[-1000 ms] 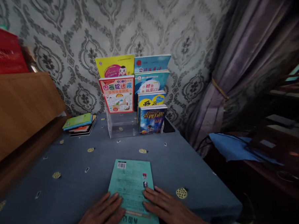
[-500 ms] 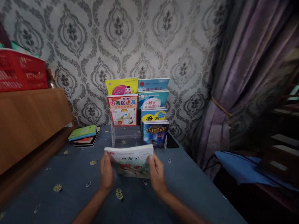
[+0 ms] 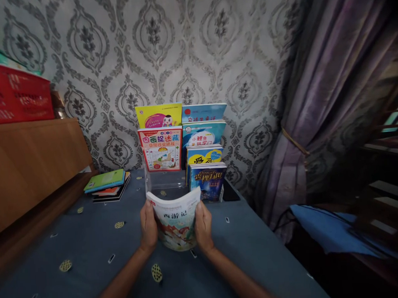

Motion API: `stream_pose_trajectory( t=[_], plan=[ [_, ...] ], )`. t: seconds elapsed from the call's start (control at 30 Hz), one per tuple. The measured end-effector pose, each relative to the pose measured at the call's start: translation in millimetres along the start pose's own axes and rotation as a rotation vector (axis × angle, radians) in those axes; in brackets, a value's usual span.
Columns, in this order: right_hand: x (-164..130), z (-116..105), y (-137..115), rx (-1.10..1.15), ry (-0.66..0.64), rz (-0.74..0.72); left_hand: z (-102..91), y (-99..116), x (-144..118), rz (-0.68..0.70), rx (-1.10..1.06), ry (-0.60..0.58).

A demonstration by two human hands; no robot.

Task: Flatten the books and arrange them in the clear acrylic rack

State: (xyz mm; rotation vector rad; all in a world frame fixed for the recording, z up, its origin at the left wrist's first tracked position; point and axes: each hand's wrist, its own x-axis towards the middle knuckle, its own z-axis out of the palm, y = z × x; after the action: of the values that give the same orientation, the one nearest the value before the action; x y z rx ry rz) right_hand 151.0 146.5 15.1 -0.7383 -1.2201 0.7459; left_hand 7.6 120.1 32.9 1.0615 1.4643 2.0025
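The bowed book [image 3: 176, 224] stands tilted over the tabletop [image 3: 91, 250], its top edge in front of the clear rack [image 3: 169, 178]; whether its lower edge touches cannot be told. Patterned cloth stretches from the cabinet [image 3: 34, 160] to the slanting right edge. Left hand [image 3: 148, 226] and right hand [image 3: 203, 225] pinch opposite sides, thumbs in front, other fingers mostly hidden, forearms angled inward.

Past my curved book [image 3: 178, 227], I'm seeing free room low left in the clear rack [image 3: 148, 183]; a dark-blue book [image 3: 208, 182] is blocking its right.
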Motion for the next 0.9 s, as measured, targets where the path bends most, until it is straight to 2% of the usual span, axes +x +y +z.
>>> stream_pose_trajectory(
  t=[0.13,0.37,0.5,0.6,0.73,0.83,0.9],
  plan=[
    [1.2,0.5,-2.7,-0.014,-0.018,-0.01,-1.2,7.3,-0.8,0.048,-0.055,-0.106],
    [0.4,-2.0,0.2,-0.112,-0.02,-0.021,-4.7,6.9,-3.8,0.06,-0.086,-0.162],
    [-4.8,-9.3,-5.1,-0.214,-0.013,-0.018,-14.3,7.6,-5.2,0.017,-0.029,-0.193],
    [-4.7,-18.6,-12.5,-0.24,-0.093,-0.006,-28.3,18.9,-1.5,0.023,0.054,-0.325],
    [6.2,-39.4,-28.0,-0.32,-0.293,-0.026,-50.2,39.7,6.6,0.07,0.219,-0.57],
    [15.9,-56.6,-42.2,-0.564,-0.406,-0.111,-58.7,46.5,7.6,0.074,0.273,-0.648],
    [19.0,-63.5,-49.6,-0.677,-0.448,-0.136,-58.8,45.8,5.0,0.064,0.248,-0.652]
  ],
)
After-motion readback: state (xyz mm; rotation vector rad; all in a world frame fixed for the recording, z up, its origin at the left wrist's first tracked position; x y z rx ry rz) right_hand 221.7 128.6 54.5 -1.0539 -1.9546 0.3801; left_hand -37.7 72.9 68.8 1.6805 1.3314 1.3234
